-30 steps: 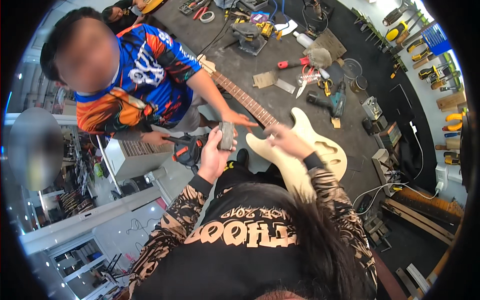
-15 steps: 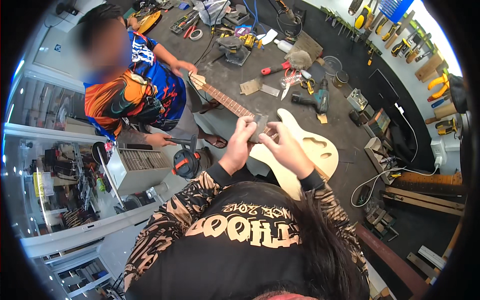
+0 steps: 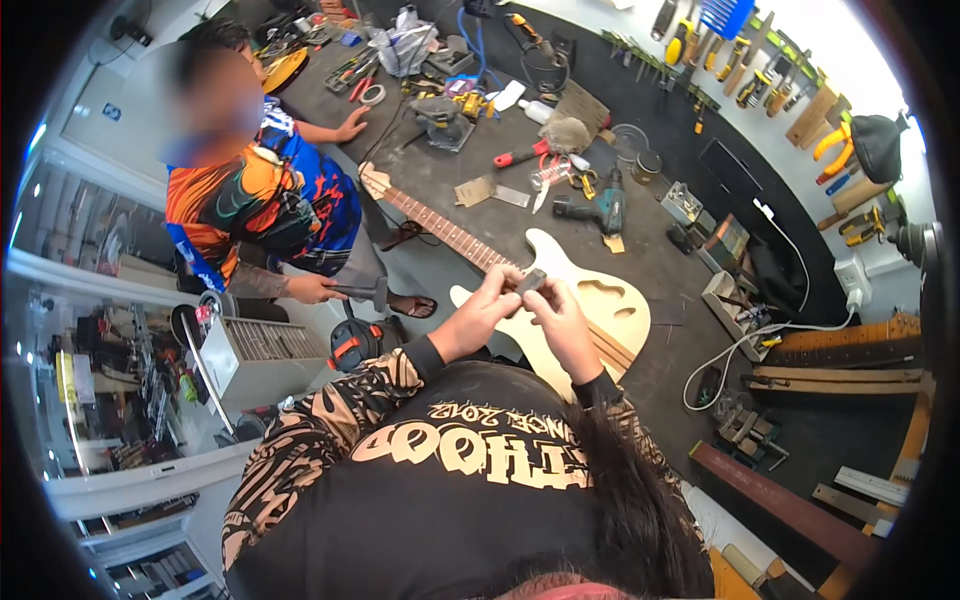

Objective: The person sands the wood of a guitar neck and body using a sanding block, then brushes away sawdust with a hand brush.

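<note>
A small dark grey folded sheet [image 3: 531, 281], which looks like sandpaper, is pinched between the fingers of both my hands. My left hand [image 3: 484, 314] grips it from the left, and my right hand [image 3: 562, 326] holds its other side. Both are above a pale, unfinished electric guitar body [image 3: 572, 262] lying on the workbench. The guitar neck [image 3: 440, 223] points up and to the left, with its headstock near the bench edge. Striped wood shows on the body beside my right wrist. My hands hide the area where neck and body meet.
A co-worker [image 3: 270, 220] stands at the left, one hand on the bench and the other on a black vacuum nozzle [image 3: 362, 290]. A cordless drill [image 3: 606, 205], scissors [image 3: 584, 180] and a sander [image 3: 440, 122] lie beyond the guitar. A white cable [image 3: 722, 352] curves at the right.
The grey sheet now looks narrower, folded between my fingers. The co-worker's hand has moved off the headstock to the bench. The view has shifted somewhat.
</note>
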{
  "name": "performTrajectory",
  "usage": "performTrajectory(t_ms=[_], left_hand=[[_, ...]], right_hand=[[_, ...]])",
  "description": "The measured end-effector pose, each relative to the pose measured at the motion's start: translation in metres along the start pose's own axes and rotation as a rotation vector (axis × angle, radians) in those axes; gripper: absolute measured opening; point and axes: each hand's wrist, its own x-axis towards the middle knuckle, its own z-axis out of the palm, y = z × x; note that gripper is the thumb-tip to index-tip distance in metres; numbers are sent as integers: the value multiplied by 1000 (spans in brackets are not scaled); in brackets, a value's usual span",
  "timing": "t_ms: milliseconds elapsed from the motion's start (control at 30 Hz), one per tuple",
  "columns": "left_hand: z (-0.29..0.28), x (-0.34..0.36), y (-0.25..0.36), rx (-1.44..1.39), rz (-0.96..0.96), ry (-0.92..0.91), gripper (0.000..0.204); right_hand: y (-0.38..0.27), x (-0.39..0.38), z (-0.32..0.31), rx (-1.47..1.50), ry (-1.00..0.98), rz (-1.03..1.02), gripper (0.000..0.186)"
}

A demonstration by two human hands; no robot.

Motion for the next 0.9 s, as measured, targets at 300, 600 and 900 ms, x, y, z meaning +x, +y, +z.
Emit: performTrajectory(t_ms=[300,600,900], left_hand=[[-7,-16,2,226,-89,-76,42],[-20,-41,-16,246,-94,63,39],[-38,-70,-34,93,-151,219,30]], right_hand=[[22,-10,-1,95,-68,105,35],[43,4,20,124,-224,192,30],[43,17,45,66,-403,266,35]])
